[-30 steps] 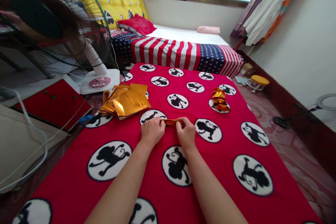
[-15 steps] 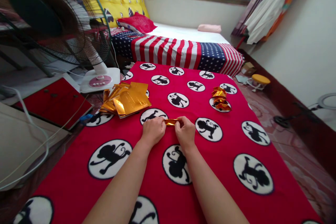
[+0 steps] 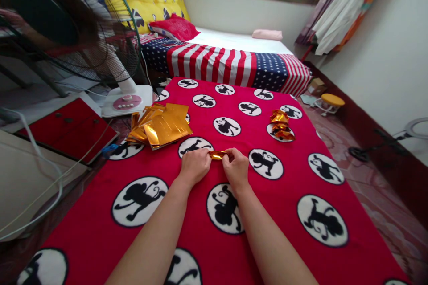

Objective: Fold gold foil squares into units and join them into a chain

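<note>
A narrow strip of folded gold foil paper (image 3: 217,155) spans the gap between my two hands in the head view. My left hand (image 3: 195,164) is closed around its left end, and my right hand (image 3: 236,169) pinches the right end. The fingertips and both ends of the paper are partly hidden. Beyond my left hand lies a loose pile of flat gold foil sheets (image 3: 169,124). To the far right sit several folded gold foil pieces (image 3: 281,125), crumpled together in a short row.
The red cloth with monkey circles (image 3: 267,213) covers the surface under my hands. On the left stands a fan (image 3: 127,98), beside a red panel (image 3: 70,127). A bed with a striped, starred cover (image 3: 214,64) is behind. At right is a yellow stool (image 3: 331,100).
The foil strip between my hands has opened slightly in the middle and catches the light differently. Both hands stay in nearly the same place.
</note>
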The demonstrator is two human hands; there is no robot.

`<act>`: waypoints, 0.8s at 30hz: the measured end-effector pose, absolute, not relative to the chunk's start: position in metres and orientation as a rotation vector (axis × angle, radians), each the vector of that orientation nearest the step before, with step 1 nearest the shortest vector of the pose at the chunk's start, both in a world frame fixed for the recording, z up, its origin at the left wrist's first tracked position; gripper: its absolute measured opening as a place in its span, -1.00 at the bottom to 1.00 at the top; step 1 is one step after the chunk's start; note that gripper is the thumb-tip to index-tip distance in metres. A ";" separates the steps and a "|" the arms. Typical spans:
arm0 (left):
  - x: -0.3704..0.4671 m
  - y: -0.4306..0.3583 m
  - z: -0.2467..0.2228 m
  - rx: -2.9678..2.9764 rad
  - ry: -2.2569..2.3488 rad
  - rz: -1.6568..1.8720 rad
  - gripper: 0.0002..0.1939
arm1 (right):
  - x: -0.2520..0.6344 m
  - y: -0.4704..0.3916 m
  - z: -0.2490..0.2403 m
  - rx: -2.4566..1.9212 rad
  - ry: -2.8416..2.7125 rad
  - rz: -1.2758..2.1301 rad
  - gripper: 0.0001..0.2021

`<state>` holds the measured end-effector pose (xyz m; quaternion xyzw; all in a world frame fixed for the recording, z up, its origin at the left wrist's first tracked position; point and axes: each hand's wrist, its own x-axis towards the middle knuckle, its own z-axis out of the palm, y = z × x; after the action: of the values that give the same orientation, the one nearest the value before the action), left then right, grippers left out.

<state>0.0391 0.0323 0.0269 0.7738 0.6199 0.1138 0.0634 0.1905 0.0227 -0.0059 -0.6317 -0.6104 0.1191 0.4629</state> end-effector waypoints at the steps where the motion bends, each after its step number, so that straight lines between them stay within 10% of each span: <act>1: 0.038 0.032 0.027 2.332 1.866 0.353 -0.69 | 0.191 0.022 -0.005 -1.552 -1.509 0.295 -0.83; 24: 0.035 0.033 0.023 2.298 1.838 0.443 -0.56 | 0.192 0.013 0.004 -1.456 -1.511 0.474 -0.79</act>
<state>0.0347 0.0332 0.0229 0.7696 0.6155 0.1483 0.0829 0.1916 0.0135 0.0042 -0.5956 -0.6180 0.1937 0.4752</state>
